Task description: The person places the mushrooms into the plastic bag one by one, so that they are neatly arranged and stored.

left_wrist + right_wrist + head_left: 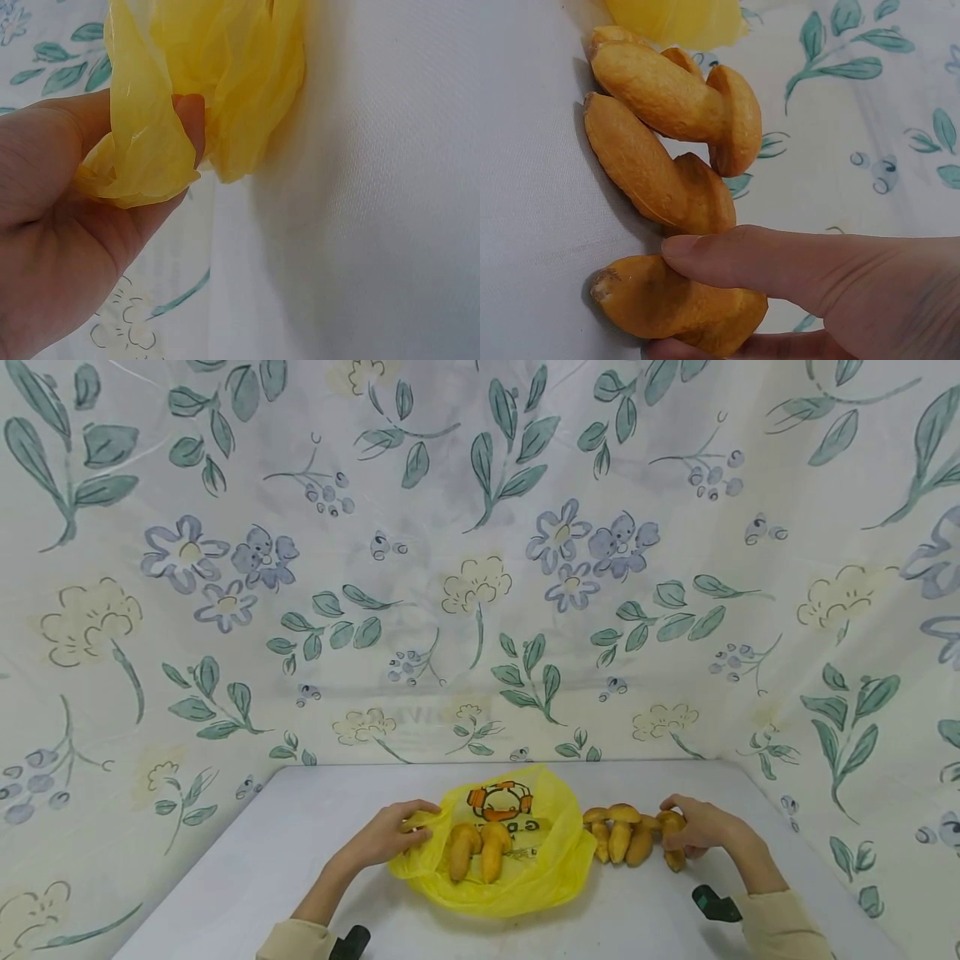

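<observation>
A yellow plastic bag (555, 868) with a printed cartoon lies opened out on the white table, two brown mushrooms (492, 853) inside it. My left hand (392, 835) grips the bag's left rim; in the left wrist view the thin yellow film (146, 161) is folded between thumb and fingers. To the right of the bag, several mushrooms (621, 835) stand in a row. At the right end of that row my right hand (701, 827) holds one mushroom (649, 296) between thumb and fingers, its stem end showing in the right wrist view.
The white table (300, 827) runs back to a hanging cloth (480, 543) printed with leaves and flowers, which also rises at both sides. Dark wrist camera mounts (716, 903) sit below each wrist.
</observation>
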{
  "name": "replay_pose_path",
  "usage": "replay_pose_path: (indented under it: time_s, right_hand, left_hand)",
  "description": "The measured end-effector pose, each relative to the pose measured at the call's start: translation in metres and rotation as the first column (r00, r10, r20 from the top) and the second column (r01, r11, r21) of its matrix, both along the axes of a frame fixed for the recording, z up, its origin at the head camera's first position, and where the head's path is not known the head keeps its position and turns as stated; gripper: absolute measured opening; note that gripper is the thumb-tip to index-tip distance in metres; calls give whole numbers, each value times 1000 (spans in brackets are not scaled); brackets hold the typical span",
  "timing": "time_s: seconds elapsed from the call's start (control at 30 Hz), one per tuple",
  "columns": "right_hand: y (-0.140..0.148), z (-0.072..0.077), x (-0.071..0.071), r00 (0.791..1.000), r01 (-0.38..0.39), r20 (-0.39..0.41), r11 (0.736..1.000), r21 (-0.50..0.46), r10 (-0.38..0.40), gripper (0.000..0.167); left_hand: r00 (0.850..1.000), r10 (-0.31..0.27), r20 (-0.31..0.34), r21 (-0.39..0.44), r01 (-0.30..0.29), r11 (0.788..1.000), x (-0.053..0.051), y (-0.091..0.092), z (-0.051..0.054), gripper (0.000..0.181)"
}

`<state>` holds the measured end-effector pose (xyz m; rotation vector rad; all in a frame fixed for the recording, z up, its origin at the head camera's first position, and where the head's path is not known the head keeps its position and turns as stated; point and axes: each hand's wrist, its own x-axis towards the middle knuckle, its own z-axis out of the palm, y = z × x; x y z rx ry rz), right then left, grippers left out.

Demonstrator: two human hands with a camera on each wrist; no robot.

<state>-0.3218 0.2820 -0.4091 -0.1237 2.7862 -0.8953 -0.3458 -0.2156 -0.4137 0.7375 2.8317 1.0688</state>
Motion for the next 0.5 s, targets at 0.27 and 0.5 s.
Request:
replay_pose_path:
  time_s: [0.27,0.5]
  right_hand:
    - [0,2,1,1000,-11,-3,1000,-3,11,58]
    - [0,2,3,1000,-16,-13,1000,-11,16,58]
  left_hand:
    - [1000,-13,-8,-1,13,1000,-1,0,-1,32]
    - [1000,-16,-7,1,16,1000,-1,0,-2,32]
